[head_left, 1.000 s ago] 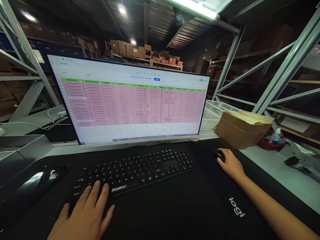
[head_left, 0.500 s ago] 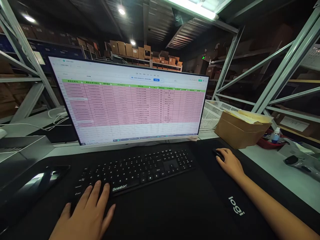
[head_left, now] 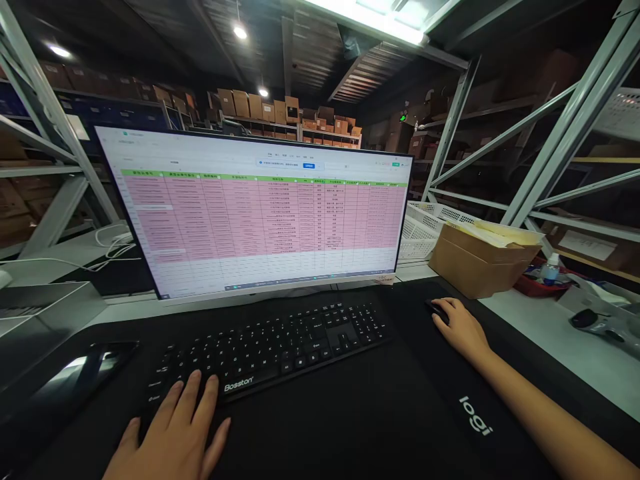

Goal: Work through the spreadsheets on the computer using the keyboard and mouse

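My left hand lies with fingers spread, its fingertips on the lower left keys of a black keyboard. It holds nothing. Over on the right, my right hand is wrapped over a black computer mouse, most of which is hidden under the palm and fingers. Both devices rest on a black desk mat with white lettering. Behind the keyboard stands a wide monitor showing a spreadsheet with pink rows under a green header.
A cardboard box with papers stands right of the monitor, beside white perforated baskets. Farther right are a red tray with a spray bottle and a barcode scanner. A dark glossy object and a grey bin lie left.
The camera view has tilted slightly, so the monitor appears a little lower. The left hand stays on the keyboard and the right on the mouse. Spreadsheet rows appear slightly shifted.
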